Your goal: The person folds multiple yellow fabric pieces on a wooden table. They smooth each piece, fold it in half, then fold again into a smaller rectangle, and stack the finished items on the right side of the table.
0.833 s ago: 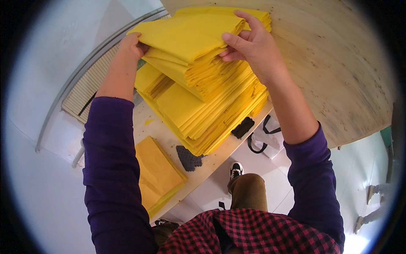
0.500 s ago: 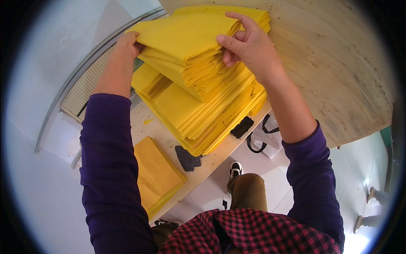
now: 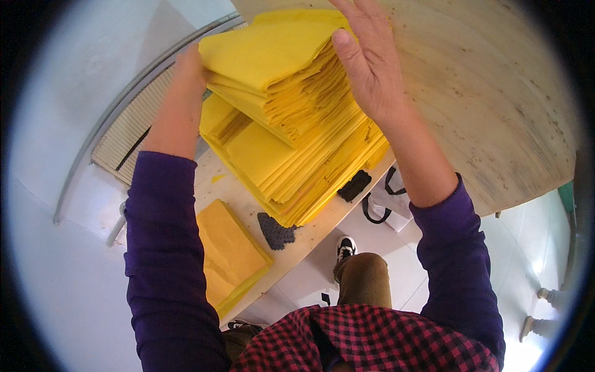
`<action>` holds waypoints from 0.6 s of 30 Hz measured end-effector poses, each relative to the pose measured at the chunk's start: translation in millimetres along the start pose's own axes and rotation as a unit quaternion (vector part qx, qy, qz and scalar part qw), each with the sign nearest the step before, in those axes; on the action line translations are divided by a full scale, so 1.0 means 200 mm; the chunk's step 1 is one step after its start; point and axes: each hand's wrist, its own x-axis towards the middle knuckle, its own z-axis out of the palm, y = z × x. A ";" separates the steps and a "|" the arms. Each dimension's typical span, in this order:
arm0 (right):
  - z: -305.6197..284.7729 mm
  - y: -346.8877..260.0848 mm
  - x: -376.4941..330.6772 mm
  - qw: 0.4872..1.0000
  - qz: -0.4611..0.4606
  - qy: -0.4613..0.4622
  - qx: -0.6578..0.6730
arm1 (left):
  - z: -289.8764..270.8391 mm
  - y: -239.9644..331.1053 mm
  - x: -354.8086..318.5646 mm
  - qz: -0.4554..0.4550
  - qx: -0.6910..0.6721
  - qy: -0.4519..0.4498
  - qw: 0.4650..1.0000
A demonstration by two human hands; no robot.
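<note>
A tall stack of folded yellow sheets (image 3: 266,56), paper or thin cloth I cannot tell, rises in front of me in uneven layers. My right hand (image 3: 372,68) is open at the stack's upper right side, fingers stretched out and thumb apart, with nothing held. At the upper left edge, my left hand (image 3: 189,71) lies against the top bundle; its fingers are blurred and partly hidden. Lower down, more yellow sheets (image 3: 291,167) fan out under that bundle, their folded edges toward me.
A flatter yellow-orange packet (image 3: 232,254) lies on the pale table (image 3: 291,254), near a dark grey textured piece (image 3: 276,231) and a black object (image 3: 355,186). A large wooden board (image 3: 477,105) spans the right. A white bag (image 3: 393,208) with black handles stands below.
My right hand has gone from curled fingers at the top sheets' corner to stretched fingers along the side. The left hand has shifted slightly down along its edge.
</note>
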 end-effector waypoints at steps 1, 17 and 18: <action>0.04 0.00 0.01 1.000 -0.010 0.009 0.014 | 0.00 -0.01 -0.02 -0.002 -0.021 -0.009 1.000; 0.23 0.05 0.01 0.992 -0.021 -0.002 0.125 | 0.00 -0.08 -0.04 0.007 -0.061 -0.071 0.996; 0.22 0.04 0.00 0.993 -0.023 -0.005 0.113 | -0.01 -0.09 -0.04 0.018 -0.064 -0.078 0.995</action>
